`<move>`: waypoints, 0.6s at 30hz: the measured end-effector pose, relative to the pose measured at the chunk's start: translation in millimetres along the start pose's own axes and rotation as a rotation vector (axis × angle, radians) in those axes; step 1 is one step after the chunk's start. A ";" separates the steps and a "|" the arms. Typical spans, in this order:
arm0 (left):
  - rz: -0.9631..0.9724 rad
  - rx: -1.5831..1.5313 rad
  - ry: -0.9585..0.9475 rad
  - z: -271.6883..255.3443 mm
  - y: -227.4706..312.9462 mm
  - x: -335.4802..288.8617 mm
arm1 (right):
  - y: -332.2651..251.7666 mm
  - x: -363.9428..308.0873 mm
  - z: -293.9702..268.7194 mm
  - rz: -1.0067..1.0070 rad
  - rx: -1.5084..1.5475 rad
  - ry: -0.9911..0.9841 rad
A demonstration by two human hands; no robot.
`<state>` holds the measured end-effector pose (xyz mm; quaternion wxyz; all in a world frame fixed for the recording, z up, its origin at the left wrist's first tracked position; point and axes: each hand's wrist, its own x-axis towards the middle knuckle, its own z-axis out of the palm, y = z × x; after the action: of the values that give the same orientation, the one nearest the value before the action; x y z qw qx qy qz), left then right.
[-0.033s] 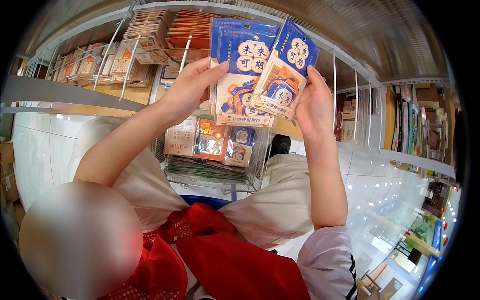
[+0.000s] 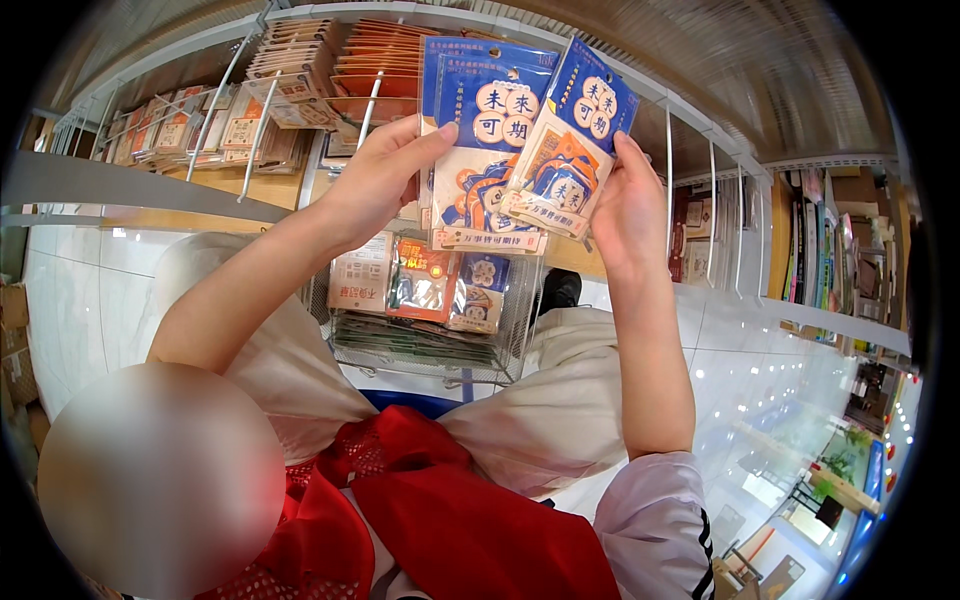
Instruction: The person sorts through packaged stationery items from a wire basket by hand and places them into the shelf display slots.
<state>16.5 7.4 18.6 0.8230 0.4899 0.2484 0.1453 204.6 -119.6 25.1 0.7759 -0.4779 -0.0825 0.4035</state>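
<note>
My left hand (image 2: pixel 390 170) grips a small stack of flat clear-bagged packets (image 2: pixel 485 190), thumb on top at the left edge. They have blue tops and cream lower halves, with blue-and-orange cutouts showing inside. My right hand (image 2: pixel 628 205) pinches another such packet (image 2: pixel 572 140) by its right edge. That one tilts and overlaps the right side of the stack. Below them stands a wire basket (image 2: pixel 515 345) between my knees. In it lie a cream packet (image 2: pixel 358 275), an orange packet (image 2: pixel 422 278) and a blue-and-cream packet (image 2: pixel 480 292), above a row of packets on edge.
Behind my hands runs a shelf with white wire dividers (image 2: pixel 262 135). Orange packets (image 2: pixel 380 65) and cream packets (image 2: pixel 290 70) are stacked there. Books (image 2: pixel 815 235) fill a shelf at the right. Cardboard boxes (image 2: pixel 14 340) stand at the far left, on a shiny tiled floor (image 2: pixel 75 310).
</note>
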 end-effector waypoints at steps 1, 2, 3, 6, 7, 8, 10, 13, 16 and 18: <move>0.000 0.000 0.000 -1.7 -1.3 1.1 | -0.1 0.0 -0.3 0.000 0.000 0.007; -0.006 0.008 -0.009 -4.1 -3.2 3.1 | 0.1 0.6 -2.4 -0.001 0.000 0.009; -0.011 0.016 -0.017 -4.8 -4.1 4.2 | 0.8 2.2 -5.8 0.015 0.008 0.002; 0.010 -0.027 0.042 1.6 -2.9 4.1 | -4.3 5.0 -10.6 0.043 0.078 -0.005; 0.009 -0.026 0.040 -0.3 -2.3 5.6 | -7.2 4.6 -10.1 0.057 0.139 -0.008; 0.029 -0.007 0.045 -4.8 -0.3 8.5 | -14.7 1.6 -2.9 -0.004 0.056 0.147; 0.140 0.008 0.030 -7.5 3.5 12.8 | -29.8 1.6 -7.0 -0.135 -0.008 -0.011; 0.239 0.194 0.093 -1.2 7.8 13.4 | -49.1 -0.1 -16.3 -0.275 -0.124 -0.222; 0.332 0.649 0.039 -3.1 8.9 5.1 | -58.4 -4.6 -30.5 -0.067 -0.438 -0.182; 0.630 0.996 -0.095 -0.8 0.1 1.8 | -56.6 -5.7 -49.1 -0.031 -0.544 -0.193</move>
<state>17.6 8.9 17.9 0.4213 0.8733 0.0923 0.2264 257.0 -169.1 46.3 0.6137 -0.6266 -0.2687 0.3981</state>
